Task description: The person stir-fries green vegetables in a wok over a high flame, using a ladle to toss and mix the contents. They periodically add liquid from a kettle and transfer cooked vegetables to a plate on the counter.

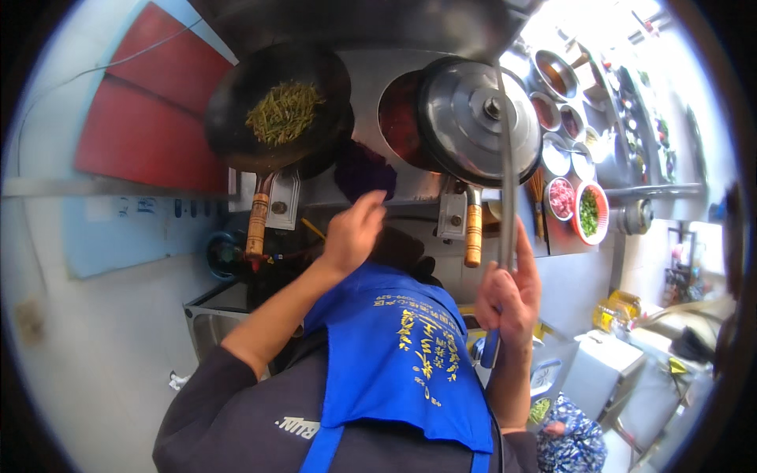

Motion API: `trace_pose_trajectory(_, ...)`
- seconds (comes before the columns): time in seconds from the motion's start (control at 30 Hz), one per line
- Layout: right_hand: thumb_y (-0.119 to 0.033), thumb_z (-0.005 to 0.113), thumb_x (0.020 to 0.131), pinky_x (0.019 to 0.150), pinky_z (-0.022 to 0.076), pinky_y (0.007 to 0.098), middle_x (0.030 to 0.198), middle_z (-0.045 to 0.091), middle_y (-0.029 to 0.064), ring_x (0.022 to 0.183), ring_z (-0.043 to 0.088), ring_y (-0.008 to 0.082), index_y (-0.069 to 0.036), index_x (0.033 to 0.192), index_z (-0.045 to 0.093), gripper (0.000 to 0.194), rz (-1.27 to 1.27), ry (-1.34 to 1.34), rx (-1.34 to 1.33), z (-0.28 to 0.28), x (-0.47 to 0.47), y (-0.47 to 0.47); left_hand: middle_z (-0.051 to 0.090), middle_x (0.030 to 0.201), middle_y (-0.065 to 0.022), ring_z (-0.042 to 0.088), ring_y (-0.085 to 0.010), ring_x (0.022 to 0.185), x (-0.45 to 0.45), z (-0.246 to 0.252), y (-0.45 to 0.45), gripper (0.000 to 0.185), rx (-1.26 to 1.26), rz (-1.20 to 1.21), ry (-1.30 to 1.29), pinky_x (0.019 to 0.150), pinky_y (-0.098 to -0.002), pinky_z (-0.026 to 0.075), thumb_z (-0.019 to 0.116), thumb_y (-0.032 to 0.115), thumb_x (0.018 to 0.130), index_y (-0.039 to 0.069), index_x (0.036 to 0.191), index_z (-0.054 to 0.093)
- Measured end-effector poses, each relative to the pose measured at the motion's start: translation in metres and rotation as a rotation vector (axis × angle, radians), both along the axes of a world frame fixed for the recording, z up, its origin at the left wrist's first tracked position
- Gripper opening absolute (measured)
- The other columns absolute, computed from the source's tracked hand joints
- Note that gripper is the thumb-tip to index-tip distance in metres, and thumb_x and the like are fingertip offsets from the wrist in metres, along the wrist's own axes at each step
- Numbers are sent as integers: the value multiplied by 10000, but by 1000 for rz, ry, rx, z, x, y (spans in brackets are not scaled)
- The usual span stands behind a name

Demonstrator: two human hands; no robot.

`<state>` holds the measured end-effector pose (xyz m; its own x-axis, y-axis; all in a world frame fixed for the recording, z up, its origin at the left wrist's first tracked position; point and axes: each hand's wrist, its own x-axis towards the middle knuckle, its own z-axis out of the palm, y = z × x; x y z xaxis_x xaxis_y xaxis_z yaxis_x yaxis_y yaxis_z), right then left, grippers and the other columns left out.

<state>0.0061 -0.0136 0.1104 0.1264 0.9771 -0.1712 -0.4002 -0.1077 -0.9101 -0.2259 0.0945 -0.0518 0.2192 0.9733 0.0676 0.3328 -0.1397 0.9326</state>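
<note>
My right hand (510,295) grips a long metal cooking utensil (507,159) with a blue handle end. Its shaft rises across a domed metal lid (464,118), and its far head cannot be made out. The lid covers a wok with a wooden handle (473,236) on the right burner. My left hand (355,233), slightly blurred, is at the near edge of a bunched dark purple cloth (364,171); whether it touches the cloth is unclear. Nothing shows in its loosely bent fingers. Left of the cloth, a black wok (227,133) holds cooked green vegetable strips (284,112).
The left wok's wooden handle (256,224) juts toward me. Red panels (154,118) stand at left. At right are a bowl of pink slices (560,198), a red-rimmed basket of chopped greens (589,211) and a bamboo brush (538,204). Another person's patterned sleeve (571,443) shows at lower right.
</note>
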Motion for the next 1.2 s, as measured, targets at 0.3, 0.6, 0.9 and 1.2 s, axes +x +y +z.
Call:
trace_pose_trajectory(0.3, -94, 489, 1103, 307, 331, 249, 684, 454, 17, 381, 358, 75, -124, 1726, 68, 752, -330, 6, 66, -39, 135, -121, 537, 1485, -303, 625, -411, 1310, 279, 39, 226, 561, 194, -502, 758, 1131, -444, 503, 651, 232, 966, -26, 1458, 575)
trace_pose_trajectory(0.6, -61, 469, 1104, 315, 364, 249, 725, 488, 37, 405, 386, 76, -149, 1728, 89, 736, -346, 89, -65, -72, 205, -163, 713, 1066, -225, 669, -419, 1011, 127, 122, 231, 261, 851, -129, 660, 912, -501, 534, 756, 216, 875, 17, 1044, 749)
trace_pose_trajectory(0.9, -62, 522, 1063, 354, 331, 232, 607, 450, -27, 404, 388, 60, -87, 1712, 195, 727, -129, -29, -264, -66, 184, -92, 747, 1208, -246, 702, -373, 1189, -152, 66, 279, 489, 238, 341, 764, 1015, -444, 534, 760, 309, 906, 26, 1303, 725)
trace_pose_trajectory(1.2, -104, 552, 1069, 359, 351, 224, 597, 486, -27, 399, 404, 56, -108, 1704, 248, 704, -33, -244, -355, -68, 175, -33, 704, 1250, -286, 668, -416, 1198, -149, 32, 292, 558, 258, 191, 1087, 1039, -478, 514, 776, 341, 895, -12, 1318, 691)
